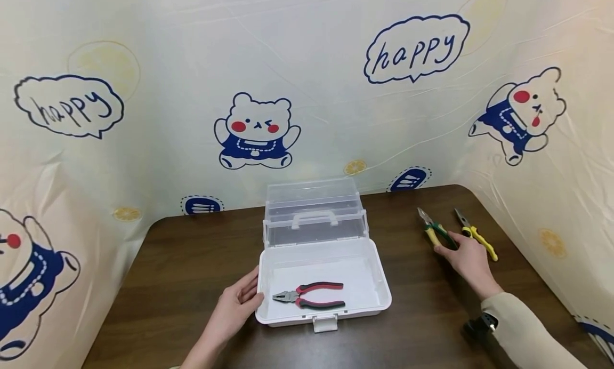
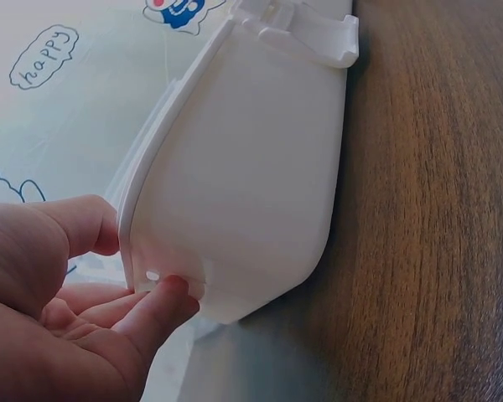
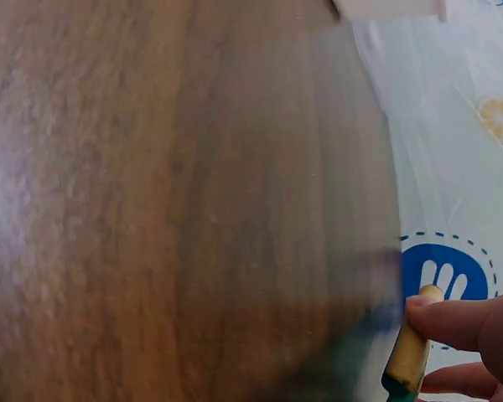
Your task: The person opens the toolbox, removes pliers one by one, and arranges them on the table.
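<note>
A white toolbox (image 1: pixel 331 259) with a clear lid raised at its back stands on the table. Inside it lies a pair of red-and-black pliers (image 1: pixel 320 295), jaws pointing left. My left hand (image 1: pixel 236 307) grips the box's left wall, thumb at the rim and fingers against the outside; the left wrist view shows this wall close up. On the right, my right hand (image 1: pixel 466 259) holds green-and-yellow pliers (image 1: pixel 434 233) by the handles, their jaws pointing away from me. Just right of that hand lie yellow-handled pliers (image 1: pixel 477 235).
The brown wooden table (image 1: pixel 192 267) ends at a patterned cloth (image 1: pixel 326 91) that hangs behind and along both sides. A latch (image 1: pixel 325 323) hangs from the box's front. The raised lid (image 1: pixel 314 209) stands close to the table's back edge.
</note>
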The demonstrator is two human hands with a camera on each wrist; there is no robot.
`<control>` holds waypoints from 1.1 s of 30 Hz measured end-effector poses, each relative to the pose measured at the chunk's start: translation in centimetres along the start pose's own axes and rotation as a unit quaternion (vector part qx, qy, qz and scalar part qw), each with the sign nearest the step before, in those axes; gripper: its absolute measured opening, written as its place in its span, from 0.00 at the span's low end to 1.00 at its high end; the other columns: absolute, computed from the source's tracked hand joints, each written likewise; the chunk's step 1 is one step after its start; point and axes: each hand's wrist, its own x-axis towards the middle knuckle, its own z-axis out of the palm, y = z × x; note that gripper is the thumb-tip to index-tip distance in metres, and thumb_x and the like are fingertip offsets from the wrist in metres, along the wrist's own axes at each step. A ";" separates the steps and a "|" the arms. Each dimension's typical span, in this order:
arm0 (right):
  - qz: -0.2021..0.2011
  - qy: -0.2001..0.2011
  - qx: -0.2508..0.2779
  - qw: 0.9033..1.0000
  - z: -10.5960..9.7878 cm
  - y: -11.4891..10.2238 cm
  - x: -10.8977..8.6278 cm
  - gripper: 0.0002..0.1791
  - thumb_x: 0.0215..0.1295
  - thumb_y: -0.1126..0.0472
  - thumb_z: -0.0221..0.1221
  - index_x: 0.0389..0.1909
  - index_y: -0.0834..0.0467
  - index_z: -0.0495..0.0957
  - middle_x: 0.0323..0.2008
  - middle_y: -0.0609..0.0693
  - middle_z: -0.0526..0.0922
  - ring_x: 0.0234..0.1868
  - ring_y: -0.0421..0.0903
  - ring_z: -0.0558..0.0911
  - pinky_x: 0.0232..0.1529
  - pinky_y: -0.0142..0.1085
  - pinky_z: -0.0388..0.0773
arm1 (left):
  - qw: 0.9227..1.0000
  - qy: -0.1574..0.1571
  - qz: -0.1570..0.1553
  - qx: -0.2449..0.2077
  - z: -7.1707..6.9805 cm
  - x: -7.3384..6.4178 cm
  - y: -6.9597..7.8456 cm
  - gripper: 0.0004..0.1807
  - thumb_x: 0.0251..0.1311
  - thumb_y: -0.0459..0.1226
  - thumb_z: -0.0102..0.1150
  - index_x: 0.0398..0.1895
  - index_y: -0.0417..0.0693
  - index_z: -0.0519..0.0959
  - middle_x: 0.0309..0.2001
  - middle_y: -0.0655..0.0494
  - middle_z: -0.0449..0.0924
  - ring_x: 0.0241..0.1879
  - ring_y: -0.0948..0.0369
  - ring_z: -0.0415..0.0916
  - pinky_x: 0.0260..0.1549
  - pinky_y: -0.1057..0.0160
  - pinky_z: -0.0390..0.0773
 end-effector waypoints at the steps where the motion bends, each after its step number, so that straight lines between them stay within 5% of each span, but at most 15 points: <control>1: 0.009 -0.002 0.001 1.000 0.1 0.1 0.1 0.38 0.68 0.53 0.67 0.68 0.76 0.70 0.63 0.79 0.72 0.58 0.78 0.74 0.54 0.67 0.74 | 1.000 0.000 0.000 -0.002 0.1 0.0 0.0 0.32 0.65 0.21 0.61 0.73 0.31 0.69 0.67 0.32 0.75 0.64 0.43 0.77 0.57 0.70 0.78; 12: 0.030 0.014 -0.004 0.999 1.3 0.1 1.3 0.36 0.68 0.59 0.67 0.67 0.79 0.68 0.63 0.80 0.71 0.61 0.80 0.71 0.57 0.69 0.72 | 1.000 0.002 -0.001 -0.005 0.3 0.1 -0.3 0.32 0.65 0.21 0.61 0.73 0.31 0.69 0.68 0.33 0.74 0.65 0.44 0.76 0.57 0.69 0.78; 26: 0.017 -0.040 -0.015 0.999 0.7 0.0 1.0 0.37 0.71 0.57 0.63 0.69 0.80 0.65 0.65 0.81 0.68 0.62 0.78 0.71 0.58 0.69 0.73 | 1.000 0.000 0.001 0.001 0.1 0.2 -0.2 0.32 0.65 0.21 0.61 0.73 0.31 0.69 0.68 0.33 0.74 0.65 0.45 0.76 0.58 0.66 0.78; 33: -0.021 -0.049 -0.047 0.997 0.3 -0.1 1.1 0.38 0.70 0.57 0.64 0.69 0.80 0.65 0.65 0.80 0.70 0.61 0.78 0.73 0.56 0.70 0.74 | 1.000 0.001 0.001 0.002 0.1 0.2 -0.2 0.32 0.65 0.21 0.61 0.73 0.31 0.69 0.68 0.32 0.74 0.65 0.44 0.76 0.59 0.63 0.79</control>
